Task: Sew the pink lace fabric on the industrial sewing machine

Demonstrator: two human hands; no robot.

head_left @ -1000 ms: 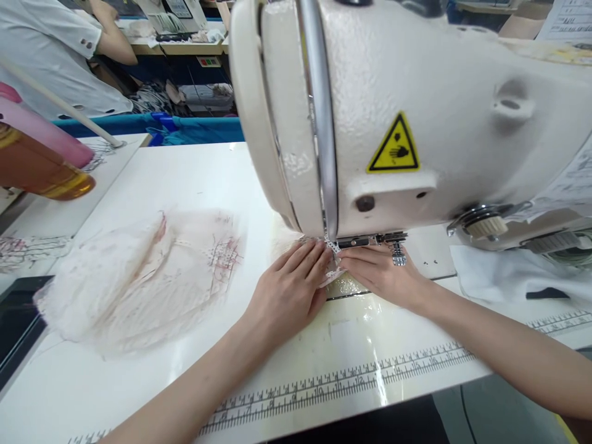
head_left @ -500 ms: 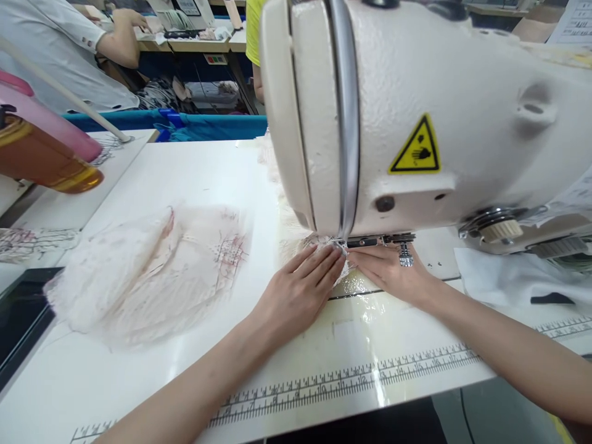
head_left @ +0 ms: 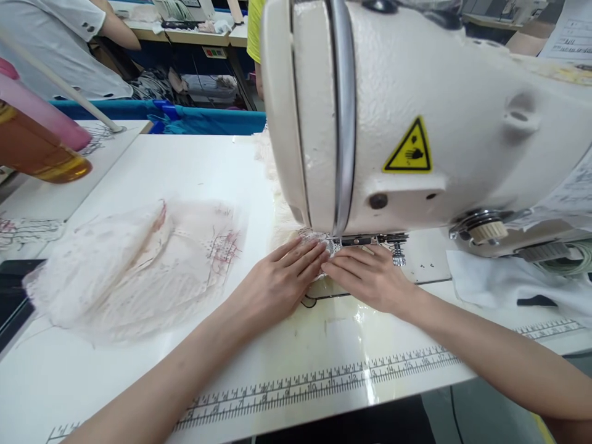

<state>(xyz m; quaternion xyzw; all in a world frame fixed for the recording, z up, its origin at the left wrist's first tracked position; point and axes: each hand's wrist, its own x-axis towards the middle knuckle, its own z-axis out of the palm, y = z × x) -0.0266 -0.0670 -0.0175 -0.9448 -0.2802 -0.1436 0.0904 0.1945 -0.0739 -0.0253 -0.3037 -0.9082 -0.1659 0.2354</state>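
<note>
Pale lace fabric lies under the presser foot area of a white sewing machine. My left hand rests flat on this lace, its fingers stretched toward the needle area. Just right of it, my right hand lies low with fingers extended leftward and slightly bent, tips at the lace's near edge beside my left fingers. Its thumb is hidden. More of the pale fabric runs back behind the machine head. A metal attachment with a knurled screw sits just above my right hand.
Another sheer pale piece with reddish threads lies on the table at left. A bottle of amber liquid and a pink bottle stand far left. White cloth lies right. A ruler strip lines the front edge. A co-worker sits beyond.
My right hand has shifted left, out from beneath the attachment, and now meets my left fingers. My left hand has slid slightly left. The whole view has shifted a little.
</note>
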